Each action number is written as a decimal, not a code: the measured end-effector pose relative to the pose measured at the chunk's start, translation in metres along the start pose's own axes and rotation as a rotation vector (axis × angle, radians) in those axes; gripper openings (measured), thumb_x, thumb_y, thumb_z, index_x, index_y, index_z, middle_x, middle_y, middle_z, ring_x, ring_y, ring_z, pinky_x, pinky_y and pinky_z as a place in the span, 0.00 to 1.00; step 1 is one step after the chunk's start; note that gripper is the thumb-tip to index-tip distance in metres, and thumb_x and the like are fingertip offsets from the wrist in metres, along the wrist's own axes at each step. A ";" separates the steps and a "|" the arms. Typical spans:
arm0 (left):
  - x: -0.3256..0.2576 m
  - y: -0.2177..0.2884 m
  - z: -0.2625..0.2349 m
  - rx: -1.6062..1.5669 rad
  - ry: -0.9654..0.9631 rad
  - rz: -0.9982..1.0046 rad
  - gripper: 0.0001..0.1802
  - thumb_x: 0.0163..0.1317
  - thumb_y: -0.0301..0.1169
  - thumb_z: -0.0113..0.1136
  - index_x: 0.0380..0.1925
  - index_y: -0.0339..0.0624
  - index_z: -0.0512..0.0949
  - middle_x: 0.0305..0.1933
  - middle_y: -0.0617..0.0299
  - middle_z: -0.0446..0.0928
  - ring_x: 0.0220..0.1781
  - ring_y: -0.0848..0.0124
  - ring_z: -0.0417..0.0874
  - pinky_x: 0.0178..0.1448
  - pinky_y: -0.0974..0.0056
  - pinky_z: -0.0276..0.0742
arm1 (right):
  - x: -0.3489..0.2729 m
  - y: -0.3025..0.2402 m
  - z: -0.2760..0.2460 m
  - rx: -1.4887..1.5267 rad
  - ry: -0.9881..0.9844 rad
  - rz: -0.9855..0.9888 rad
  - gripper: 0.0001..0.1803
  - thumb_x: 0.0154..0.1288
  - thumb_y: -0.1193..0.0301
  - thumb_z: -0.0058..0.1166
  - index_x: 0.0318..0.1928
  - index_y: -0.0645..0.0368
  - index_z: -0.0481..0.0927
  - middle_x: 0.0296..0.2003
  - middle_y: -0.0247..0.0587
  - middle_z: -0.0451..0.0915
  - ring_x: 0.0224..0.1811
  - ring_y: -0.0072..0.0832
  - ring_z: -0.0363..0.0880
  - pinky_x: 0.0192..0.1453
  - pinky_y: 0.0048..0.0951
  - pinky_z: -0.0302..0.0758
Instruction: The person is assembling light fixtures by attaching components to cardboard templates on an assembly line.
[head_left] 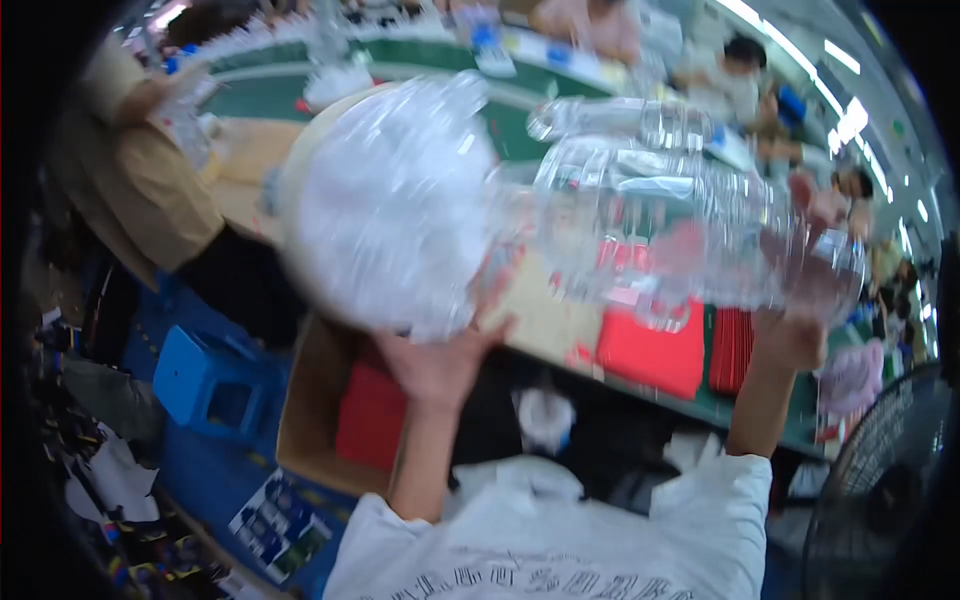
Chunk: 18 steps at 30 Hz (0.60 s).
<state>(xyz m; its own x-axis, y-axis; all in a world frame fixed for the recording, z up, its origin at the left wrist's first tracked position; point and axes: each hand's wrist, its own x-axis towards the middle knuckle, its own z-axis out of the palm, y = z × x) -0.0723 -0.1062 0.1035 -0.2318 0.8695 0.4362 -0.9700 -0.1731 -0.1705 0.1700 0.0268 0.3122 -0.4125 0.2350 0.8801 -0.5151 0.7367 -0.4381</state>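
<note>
Held up across my view is a large, motion-blurred item. At its left is a round white part in crinkled clear plastic wrap (395, 205); at its right is a clear, ribbed, bottle-shaped piece (650, 215). Whether the two are joined, I cannot tell. My left hand (435, 370) grips the round part from below, thumb side toward the middle. On the right, my right hand (795, 335) is closed round the far end of the clear piece, its fingers seen blurred through the plastic. A red flat stack (655, 350) lies on the table behind.
Red upright sheets (732, 350) stand beside the red stack. Below left is an open cardboard box (300, 420) with something red inside. A blue stool (205, 380) stands left, near a standing person (150, 180). A black fan (885, 490) is at right. Several people sit across the green table.
</note>
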 end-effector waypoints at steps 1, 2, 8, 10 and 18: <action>-0.039 0.015 -0.007 0.160 0.075 0.017 0.40 0.72 0.59 0.46 0.76 0.50 0.59 0.83 0.47 0.54 0.83 0.48 0.52 0.79 0.30 0.51 | -0.030 -0.008 -0.003 0.133 -0.159 -0.080 0.41 0.56 0.65 0.69 0.69 0.59 0.65 0.66 0.59 0.70 0.68 0.50 0.74 0.69 0.53 0.72; -0.069 0.009 0.006 0.033 0.156 0.061 0.34 0.75 0.52 0.45 0.73 0.45 0.64 0.79 0.48 0.62 0.80 0.49 0.59 0.78 0.32 0.54 | -0.067 -0.025 0.004 0.033 -0.132 0.093 0.40 0.53 0.72 0.71 0.67 0.57 0.67 0.61 0.55 0.75 0.64 0.50 0.78 0.66 0.52 0.76; -0.146 -0.010 0.037 0.528 0.413 -0.030 0.32 0.74 0.48 0.47 0.73 0.47 0.65 0.76 0.47 0.66 0.74 0.47 0.68 0.76 0.36 0.64 | -0.290 -0.048 0.074 -0.391 -0.218 0.894 0.33 0.42 0.84 0.65 0.56 0.59 0.81 0.50 0.51 0.83 0.54 0.45 0.84 0.57 0.38 0.81; -0.156 -0.010 0.045 0.732 0.436 -0.061 0.31 0.74 0.47 0.48 0.73 0.49 0.65 0.75 0.46 0.67 0.72 0.46 0.72 0.75 0.38 0.68 | -0.338 -0.017 0.099 -0.465 -0.144 0.918 0.35 0.42 0.86 0.62 0.57 0.60 0.79 0.52 0.51 0.82 0.55 0.49 0.82 0.59 0.39 0.80; -0.132 -0.001 -0.022 1.181 0.548 0.126 0.27 0.63 0.28 0.52 0.64 0.38 0.69 0.65 0.43 0.72 0.66 0.51 0.76 0.71 0.53 0.74 | -0.453 0.081 0.144 -0.705 0.146 1.125 0.27 0.45 0.83 0.57 0.51 0.65 0.80 0.56 0.54 0.77 0.62 0.56 0.70 0.67 0.48 0.71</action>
<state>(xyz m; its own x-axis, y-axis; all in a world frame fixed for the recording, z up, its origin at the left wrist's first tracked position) -0.0389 -0.2108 0.0267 -0.5377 0.8431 0.0121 -0.4869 -0.3222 0.8118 0.2069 -0.1110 -0.1488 -0.2475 0.9594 0.1356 0.5636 0.2564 -0.7852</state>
